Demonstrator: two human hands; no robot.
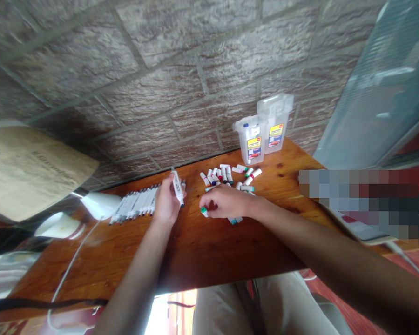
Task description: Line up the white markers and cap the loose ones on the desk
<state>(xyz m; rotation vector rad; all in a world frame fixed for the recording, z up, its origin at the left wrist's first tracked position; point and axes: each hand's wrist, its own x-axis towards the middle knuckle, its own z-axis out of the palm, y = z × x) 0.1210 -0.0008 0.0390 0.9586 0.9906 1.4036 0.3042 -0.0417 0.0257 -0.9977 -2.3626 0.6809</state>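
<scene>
My left hand (167, 200) is closed around a white marker pen (176, 186), its dark end pointing toward me. Between the fingertips of my right hand (225, 201) is a white marker cap (204, 211) with a green end, held just over the wood. Behind and beside my right hand lies a loose heap of white marker caps (226, 174) with coloured ends, partly hidden by that hand. Left of my left hand, a row of white markers (138, 204) lies side by side on the wooden table (202, 256).
Two clear plastic marker boxes (253, 144) stand at the back against the brick wall (174, 93), one with a marker inside. At left are a lamp (101, 204), a white cup (61, 225) and a cable (77, 256). A blurred-out device (356, 232) lies at right.
</scene>
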